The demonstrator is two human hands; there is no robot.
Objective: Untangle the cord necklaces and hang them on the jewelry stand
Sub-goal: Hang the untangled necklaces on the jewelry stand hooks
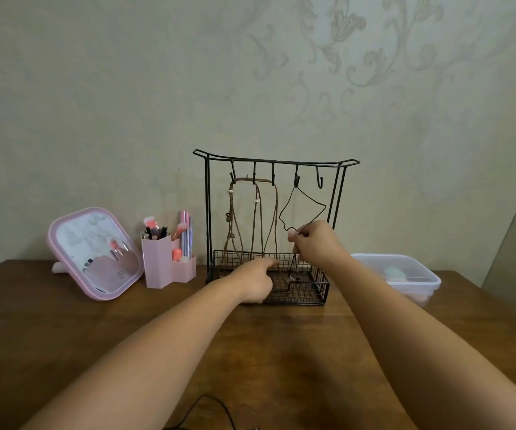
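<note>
A black wire jewelry stand [208,212] with several hooks and a mesh basket base stands at the back of the wooden table. Brown cord necklaces [260,218] with small beads hang from its left hooks into the basket. A thin black cord necklace [284,212] hangs from the fourth hook. My right hand [314,243] pinches that black cord's lower part in front of the stand. My left hand [255,282] rests at the basket's front left, index finger stretched along the rim, touching the brown cords' lower ends. Another black cord [207,408] lies at the table's near edge.
A pink tilted mirror [95,252] and a pink brush holder [166,262] with makeup brushes stand left of the stand. A clear lidded plastic box [405,274] sits to its right. The wooden table [64,321] meets a patterned wall behind.
</note>
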